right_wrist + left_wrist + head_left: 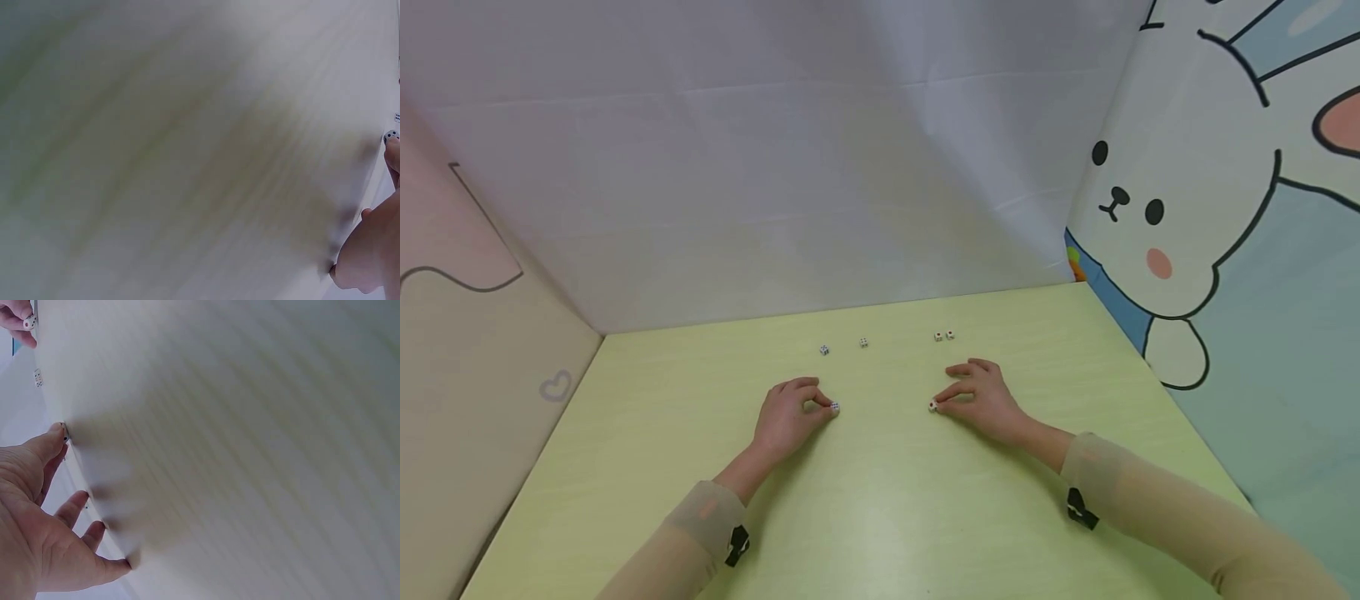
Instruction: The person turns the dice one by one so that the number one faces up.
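Observation:
Between thumb and forefinger my left hand [788, 417] pinches a small white die [835, 407] low over the table. Opposite it, my right hand [985, 403] pinches another white die [933, 406] by thumb and forefinger, its other fingers spread. The left wrist view shows the left hand [50, 519] with fingertips near the tabletop and its die [64, 432] mostly hidden by the thumb. At the right wrist view's edge, the thumb partly covers the dotted die [391, 135]. Two dice lie behind the left hand, a die [824, 350] and a die [863, 342].
Beyond the right hand, a die [937, 337] and a die [950, 335] with red spots lie side by side. The pale yellow table [880, 500] ends at a white cloth wall [775, 208]. A rabbit-printed curtain [1225, 250] hangs at right.

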A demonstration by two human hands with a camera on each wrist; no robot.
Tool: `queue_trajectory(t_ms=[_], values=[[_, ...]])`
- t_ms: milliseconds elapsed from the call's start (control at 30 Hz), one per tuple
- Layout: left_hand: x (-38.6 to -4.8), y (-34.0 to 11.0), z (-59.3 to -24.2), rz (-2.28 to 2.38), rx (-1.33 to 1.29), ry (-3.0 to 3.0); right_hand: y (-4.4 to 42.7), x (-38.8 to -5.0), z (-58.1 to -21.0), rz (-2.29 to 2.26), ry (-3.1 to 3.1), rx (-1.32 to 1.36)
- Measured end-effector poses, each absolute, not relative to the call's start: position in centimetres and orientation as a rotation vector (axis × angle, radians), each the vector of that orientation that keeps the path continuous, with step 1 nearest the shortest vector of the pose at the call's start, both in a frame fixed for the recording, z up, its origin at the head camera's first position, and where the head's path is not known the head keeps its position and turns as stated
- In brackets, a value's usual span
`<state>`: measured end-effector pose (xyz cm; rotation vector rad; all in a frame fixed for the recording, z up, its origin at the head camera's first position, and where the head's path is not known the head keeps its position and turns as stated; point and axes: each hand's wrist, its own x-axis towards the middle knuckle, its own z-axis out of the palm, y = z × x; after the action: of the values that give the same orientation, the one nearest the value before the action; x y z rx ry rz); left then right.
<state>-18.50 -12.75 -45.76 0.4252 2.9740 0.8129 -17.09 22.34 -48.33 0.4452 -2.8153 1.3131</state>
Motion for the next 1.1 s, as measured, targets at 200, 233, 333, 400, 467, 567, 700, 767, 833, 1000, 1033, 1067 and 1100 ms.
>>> queue_trajectory(t_ms=[200, 233, 333, 400, 467, 567, 700, 767, 833, 1000, 1033, 1067, 1100], values=[[-18.5, -12.8, -45.8, 0.815, 0.415, 2.972, 22.5, -17.0, -48.4, 1.252, -2.825, 0.463], [-18.4, -12.7, -45.7, 0.817, 0.411, 2.97, 22.6, -16.9, -48.5, 1.245, -2.826, 0.464], [-18.4, -12.7, -45.8, 0.813, 0.408, 2.971, 22.7, -16.9, -48.6, 1.233, -2.834, 0.459], [-18.4, -12.7, -45.8, 0.811, 0.407, 2.973, 22.8, -16.9, -48.6, 1.231, -2.841, 0.456], [-18.4, -12.7, -45.8, 0.807, 0.415, 2.979, 22.9, -16.9, -48.7, 1.23, -2.846, 0.455], [-18.3, -12.7, -45.9, 0.814, 0.416, 2.978, 22.9, -16.9, -48.6, 1.24, -2.848, 0.454], [-18.4, -12.8, -45.9, 0.824, 0.412, 2.973, 23.0, -16.9, -48.3, 1.217, -2.853, 0.457], [-18.4, -12.8, -45.9, 0.821, 0.413, 2.972, 22.9, -16.9, -48.1, 1.186, -2.852, 0.474], [-18.4, -12.8, -46.0, 0.817, 0.413, 2.97, 22.9, -17.0, -48.0, 1.168, -2.848, 0.498], [-18.4, -12.8, -46.0, 0.819, 0.408, 2.963, 22.6, -17.1, -47.7, 1.156, -2.84, 0.551], [-18.4, -12.8, -46.0, 0.82, 0.407, 2.964, 22.6, -17.1, -47.7, 1.152, -2.841, 0.556], [-18.4, -12.8, -46.0, 0.822, 0.405, 2.963, 22.5, -17.1, -47.7, 1.152, -2.843, 0.559], [-18.5, -12.8, -46.0, 0.825, 0.402, 2.961, 22.5, -17.2, -47.6, 1.149, -2.843, 0.562]])
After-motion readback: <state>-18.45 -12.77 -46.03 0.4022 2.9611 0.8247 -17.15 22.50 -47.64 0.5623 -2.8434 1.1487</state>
